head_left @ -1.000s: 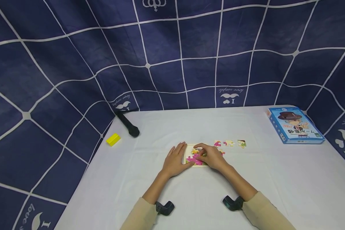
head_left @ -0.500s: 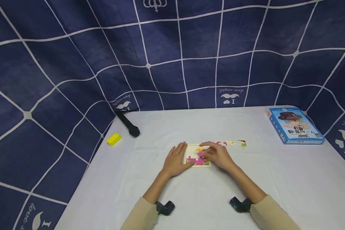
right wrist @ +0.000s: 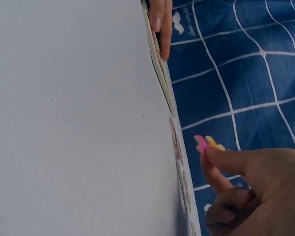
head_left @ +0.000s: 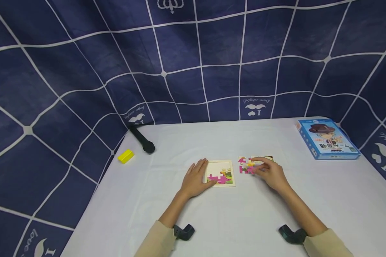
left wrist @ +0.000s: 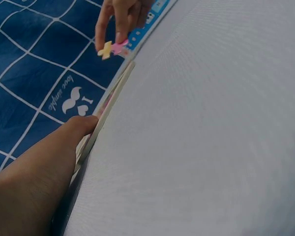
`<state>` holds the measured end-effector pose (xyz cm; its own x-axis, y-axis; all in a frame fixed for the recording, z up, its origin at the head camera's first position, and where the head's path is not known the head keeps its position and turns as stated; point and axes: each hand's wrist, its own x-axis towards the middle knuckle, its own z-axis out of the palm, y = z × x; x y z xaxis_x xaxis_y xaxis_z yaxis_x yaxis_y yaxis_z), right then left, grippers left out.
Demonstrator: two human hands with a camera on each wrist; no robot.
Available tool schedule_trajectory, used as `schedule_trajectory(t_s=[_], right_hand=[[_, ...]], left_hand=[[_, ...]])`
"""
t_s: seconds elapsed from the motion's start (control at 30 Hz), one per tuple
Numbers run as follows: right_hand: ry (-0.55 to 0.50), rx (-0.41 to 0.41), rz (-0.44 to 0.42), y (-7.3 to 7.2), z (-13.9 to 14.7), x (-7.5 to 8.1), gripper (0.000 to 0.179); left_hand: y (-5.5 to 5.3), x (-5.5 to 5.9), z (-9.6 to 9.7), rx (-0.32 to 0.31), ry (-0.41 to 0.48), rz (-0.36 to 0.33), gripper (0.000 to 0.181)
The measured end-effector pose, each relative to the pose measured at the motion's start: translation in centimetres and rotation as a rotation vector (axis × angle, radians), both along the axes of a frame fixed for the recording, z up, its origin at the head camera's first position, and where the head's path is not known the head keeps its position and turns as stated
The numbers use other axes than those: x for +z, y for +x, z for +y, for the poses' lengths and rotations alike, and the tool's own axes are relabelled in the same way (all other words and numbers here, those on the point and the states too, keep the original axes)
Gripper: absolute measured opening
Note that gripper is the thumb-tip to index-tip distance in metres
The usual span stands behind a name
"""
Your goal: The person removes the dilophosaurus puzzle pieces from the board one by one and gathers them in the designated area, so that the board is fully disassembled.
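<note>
My left hand point(head_left: 194, 180) lies flat at the left side of a small puzzle tray point(head_left: 233, 175), fingers straight and thumb over its lower edge. In the left wrist view the thumb point(left wrist: 83, 125) rests on the tray's rim. Joined pink and green jigsaw pieces point(head_left: 222, 180) fill the lower and right part of the tray. To the right of the tray, my right hand point(head_left: 273, 175) pinches a pink and yellow jigsaw piece point(right wrist: 202, 143) between thumb and forefinger, raised above the table. Loose pieces point(head_left: 242, 160) lie beneath and beside this hand, which partly hides them.
A black microphone point(head_left: 142, 139) and a yellow block point(head_left: 126, 156) lie at the left. On the far right sits a blue game box point(head_left: 328, 139). A dark blue checked cloth point(head_left: 225, 82) hangs behind the white table point(head_left: 193, 142).
The right hand has moved right, off the tray to the loose pieces, carrying the pink and yellow jigsaw piece with it. The left hand has stayed on the tray.
</note>
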<state>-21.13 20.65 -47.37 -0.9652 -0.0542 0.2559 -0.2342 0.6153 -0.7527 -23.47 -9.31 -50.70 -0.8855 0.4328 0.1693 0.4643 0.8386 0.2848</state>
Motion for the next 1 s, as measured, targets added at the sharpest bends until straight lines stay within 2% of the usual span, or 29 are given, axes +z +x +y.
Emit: schedule_trajectory(t_s=[0.13,0.37,0.87,1.0], right_hand=[[0.011,-0.059,-0.032,0.29,0.98,0.00,0.038],[0.050,-0.102,-0.098,0.42,1.29,-0.50,0.035],[0.179,-0.154,-0.101,0.59,0.96,-0.92,0.028],[0.181,-0.168,-0.094,0.72,0.70,-0.88,0.029]], left_hand=[[-0.04,-0.07,-0.14,0.007,0.003,-0.005,0.088],[0.02,-0.05,-0.14,0.000,0.022,-0.001,0.088],[-0.03,-0.05,-0.13,-0.008,0.023,0.017,0.087],[-0.07,-0.13,-0.14,-0.004,0.009,0.017,0.088]])
